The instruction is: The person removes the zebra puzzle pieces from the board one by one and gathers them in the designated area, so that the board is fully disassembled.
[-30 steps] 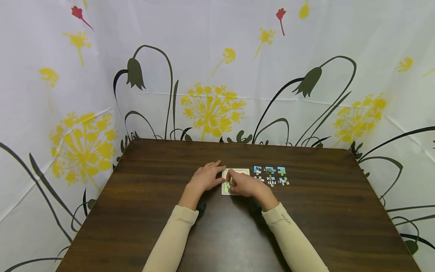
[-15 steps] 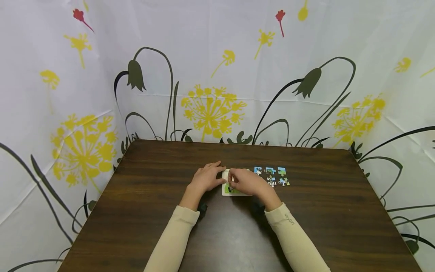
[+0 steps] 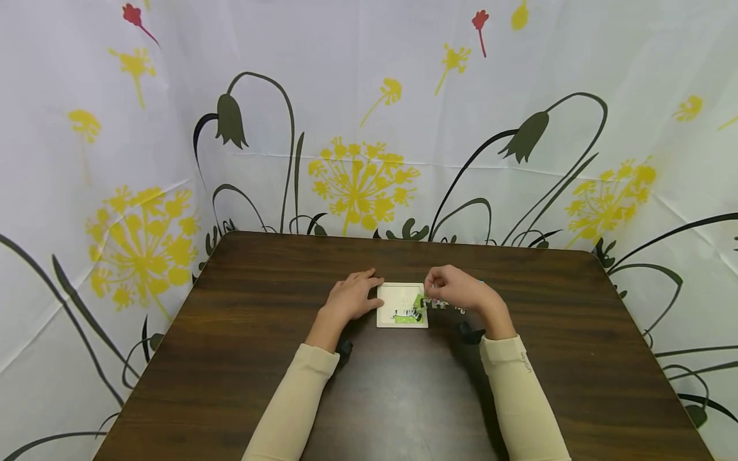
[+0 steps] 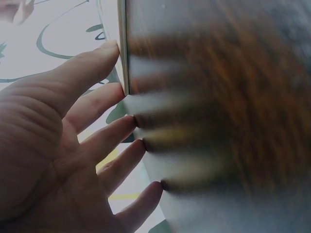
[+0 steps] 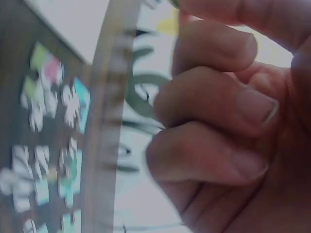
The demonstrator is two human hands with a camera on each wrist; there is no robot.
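A shallow pale puzzle tray (image 3: 398, 293) lies flat near the middle of the table, with green, black and white puzzle pieces (image 3: 408, 316) along its lower right part. At its left side is my left hand (image 3: 350, 298): fingers spread, thumb and index finger at the tray's edge, the other fingertips on the table. My right hand (image 3: 458, 287) hovers by the tray's right rim, thumb and index finger pinching a puzzle piece (image 5: 175, 2). Only a green bit of that piece shows in the right wrist view; its other fingers are curled in.
Right of the tray lie several loose puzzle pieces (image 3: 441, 304), partly covered by the right hand in the head view. The right wrist view shows these pieces (image 5: 73, 104) on the table. A brown wooden table (image 3: 259, 307) stands before a floral curtain (image 3: 357, 77).
My right hand has moved right, from over the tray to its right rim, uncovering the tray's inside and now covering part of the loose pieces. The left hand has stayed at the tray's left edge.
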